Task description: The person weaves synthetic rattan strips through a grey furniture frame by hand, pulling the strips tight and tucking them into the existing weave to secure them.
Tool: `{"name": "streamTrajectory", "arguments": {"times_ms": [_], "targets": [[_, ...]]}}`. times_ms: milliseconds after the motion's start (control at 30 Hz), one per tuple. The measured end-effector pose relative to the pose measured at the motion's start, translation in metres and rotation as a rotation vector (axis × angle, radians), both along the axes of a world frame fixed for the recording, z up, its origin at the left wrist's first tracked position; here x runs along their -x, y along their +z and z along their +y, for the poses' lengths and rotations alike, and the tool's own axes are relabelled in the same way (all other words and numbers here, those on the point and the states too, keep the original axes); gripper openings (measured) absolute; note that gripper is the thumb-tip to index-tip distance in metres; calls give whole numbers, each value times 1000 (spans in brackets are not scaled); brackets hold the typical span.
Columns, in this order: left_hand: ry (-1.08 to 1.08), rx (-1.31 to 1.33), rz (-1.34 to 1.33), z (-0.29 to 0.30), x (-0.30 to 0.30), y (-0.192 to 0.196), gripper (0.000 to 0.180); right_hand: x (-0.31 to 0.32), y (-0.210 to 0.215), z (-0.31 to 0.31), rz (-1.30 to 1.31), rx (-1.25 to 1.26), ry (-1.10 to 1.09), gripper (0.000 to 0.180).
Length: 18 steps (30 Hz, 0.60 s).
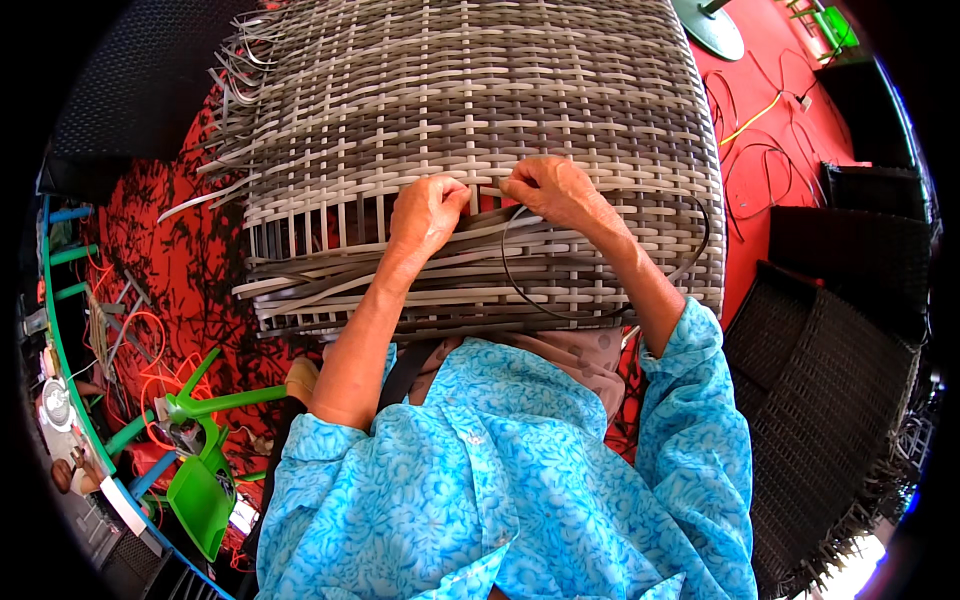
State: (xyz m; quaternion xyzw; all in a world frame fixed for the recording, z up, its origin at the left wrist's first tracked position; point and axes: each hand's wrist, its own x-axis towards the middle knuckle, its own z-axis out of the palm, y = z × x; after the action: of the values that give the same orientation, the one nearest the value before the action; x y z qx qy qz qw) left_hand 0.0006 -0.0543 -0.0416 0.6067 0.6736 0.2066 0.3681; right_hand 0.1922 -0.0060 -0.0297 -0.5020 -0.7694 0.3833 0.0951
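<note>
A large woven wicker panel (470,110) in grey and beige strands lies in front of me. My left hand (428,212) is closed, fingertips pinched at the gap in its weave; what they hold is hidden. Just to the right, my right hand (560,192) is also closed, pinching a dark flat strand (507,262) that curves in a wide loop over the panel's right part. Between and beyond the fingertips, bare upright strands cross the open gap. Below my wrists, a bundle of loose grey strips (350,275) lies across the panel.
Loose strand ends (235,85) stick out at the panel's left edge. Dark offcuts litter the red floor (165,235). A green plastic chair (200,490) stands lower left. Dark woven furniture (810,400) lines the right side; cables (770,165) run across the floor there.
</note>
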Motion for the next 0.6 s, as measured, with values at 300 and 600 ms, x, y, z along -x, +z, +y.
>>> {"name": "streamTrajectory", "arguments": {"times_ms": [300, 600], "targets": [[124, 208, -443, 0, 7, -8, 19, 4, 2, 0, -89, -40, 61, 28], [38, -148, -110, -9, -1, -15, 17, 15, -6, -7, -159, -139, 24, 25]]}}
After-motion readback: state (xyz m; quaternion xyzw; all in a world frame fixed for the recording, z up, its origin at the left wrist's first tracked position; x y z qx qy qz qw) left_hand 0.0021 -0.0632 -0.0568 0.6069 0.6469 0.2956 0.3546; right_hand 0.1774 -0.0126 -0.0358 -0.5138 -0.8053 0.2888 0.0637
